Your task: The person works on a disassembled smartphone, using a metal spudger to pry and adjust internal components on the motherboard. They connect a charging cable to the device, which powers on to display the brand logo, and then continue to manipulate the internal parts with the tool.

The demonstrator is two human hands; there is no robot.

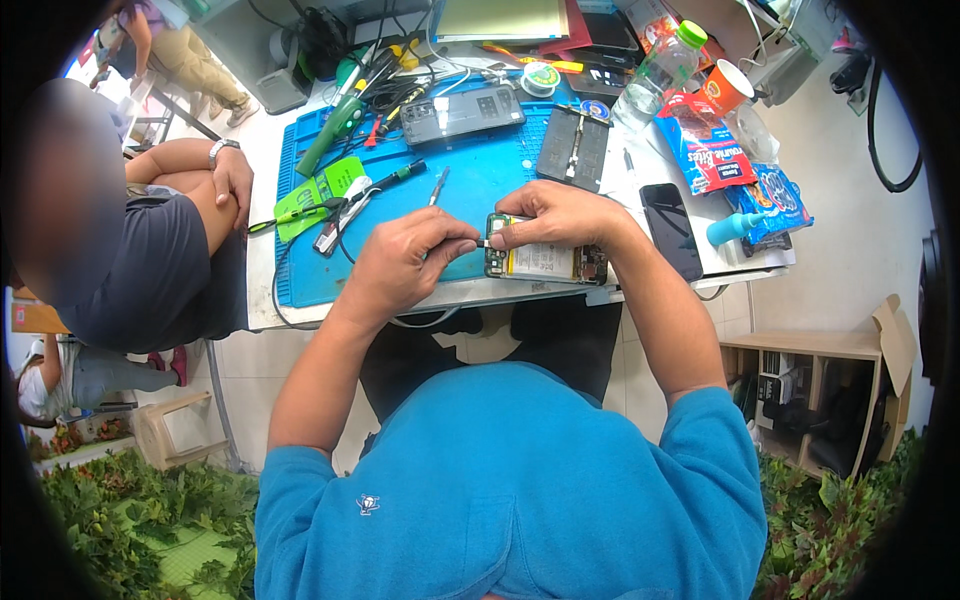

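An opened phone (540, 262) lies across the near edge of the blue work mat, its battery and green circuit boards bare. My right hand (568, 212) reaches over it, thumb and fingers closed on its left end. Beside that end, my left hand (400, 262) pinches a small dark piece (482, 243) with a light tip against the phone. The fingers partly hide this piece, and I cannot tell its exact kind. Just beyond my left hand, a thin blue-tipped tool (439, 187) rests on the mat (310, 270).
Another phone (463, 116), a dark back panel (573, 150) and tangled tools lie farther back. A black phone (671, 230), snack packets (703, 145), a bottle (660, 75) and a paper cup (726, 87) stand at right. A seated person's arm (205, 190) is at the left table edge.
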